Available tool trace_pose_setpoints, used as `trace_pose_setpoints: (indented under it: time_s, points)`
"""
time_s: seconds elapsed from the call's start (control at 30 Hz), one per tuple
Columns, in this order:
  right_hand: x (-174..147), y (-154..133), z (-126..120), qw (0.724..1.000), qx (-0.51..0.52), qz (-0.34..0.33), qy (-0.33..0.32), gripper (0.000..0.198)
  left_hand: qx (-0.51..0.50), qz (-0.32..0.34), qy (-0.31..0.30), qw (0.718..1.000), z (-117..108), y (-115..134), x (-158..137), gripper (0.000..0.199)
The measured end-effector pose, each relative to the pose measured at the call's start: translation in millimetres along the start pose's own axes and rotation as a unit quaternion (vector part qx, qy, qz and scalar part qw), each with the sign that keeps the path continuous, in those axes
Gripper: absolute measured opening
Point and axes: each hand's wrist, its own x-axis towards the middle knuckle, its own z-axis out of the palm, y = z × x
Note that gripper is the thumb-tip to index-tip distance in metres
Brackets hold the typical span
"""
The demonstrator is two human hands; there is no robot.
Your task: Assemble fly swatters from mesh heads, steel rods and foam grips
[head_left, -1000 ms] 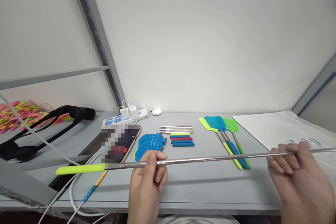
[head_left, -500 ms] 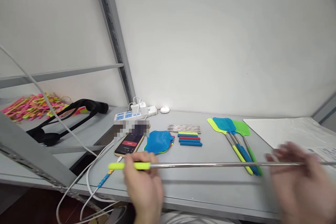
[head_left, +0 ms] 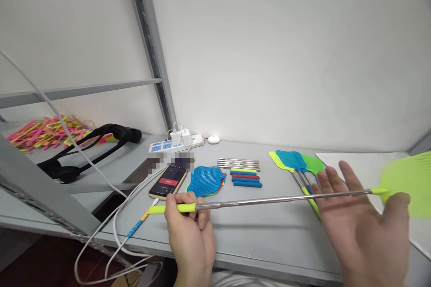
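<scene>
My left hand [head_left: 190, 228] is closed around the yellow grip of a telescopic fly swatter [head_left: 256, 202]. Its metal rod is drawn out long and runs to the right, ending in a yellow-green mesh head at the frame's right edge. Palm up and fingers spread, my right hand [head_left: 363, 224] is beside the rod near the head; whether it touches the rod I cannot tell. Behind the rod lie finished fly swatters [head_left: 291, 161] in yellow, blue and green, partly hidden by my right hand. Loose swatter heads [head_left: 205, 180], metal rods [head_left: 238, 164] and coloured grips [head_left: 246, 178] lie in groups on the shelf.
A phone [head_left: 168, 181] with a cable lies at the left, near a power strip [head_left: 175, 144] with plugs. White cables [head_left: 116, 219] hang over the shelf edge. A black neck-worn stand [head_left: 97, 148] and a colourful pile [head_left: 47, 132] are beyond the metal upright. White packaging [head_left: 343, 161] lies right.
The swatter's yellow-green head has come into view at the right, and the rod now tilts up toward it. My right hand has turned palm up with its fingers spread. My left hand keeps its grip.
</scene>
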Motion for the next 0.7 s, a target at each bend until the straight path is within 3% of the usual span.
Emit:
trace_pose_setpoints:
  time_s: [0.13, 0.3, 0.53, 0.63, 0.7]
  points:
    - [19.3, -16.0, 0.4, 0.994, 0.004, -0.073, 0.076, 0.040, 0.004, 0.011, -0.010, 1.000, -2.3, 1.0, 5.0, 0.040]
    - [13.9, -0.5, 15.4, 0.979, -0.004, -0.146, 0.145, 0.032, 0.016, 0.009, 0.001, 1.000, 6.7, -10.1, 1.9, 0.037]
    - [-61.6, 59.2, 53.6, 0.998, -0.012, -0.029, 0.058, 0.045, 0.003, -0.088, -0.026, 0.996, 29.2, -51.0, -36.8, 0.040]
    - [-73.0, 66.0, 53.2, 0.999, -0.007, -0.005, 0.035, 0.043, -0.010, -0.124, -0.058, 0.991, 33.2, -56.6, -40.6, 0.041]
    - [-71.0, 68.1, 49.3, 0.998, -0.045, 0.009, -0.033, 0.038, -0.019, -0.169, -0.090, 0.981, 33.9, -59.6, -40.4, 0.039]
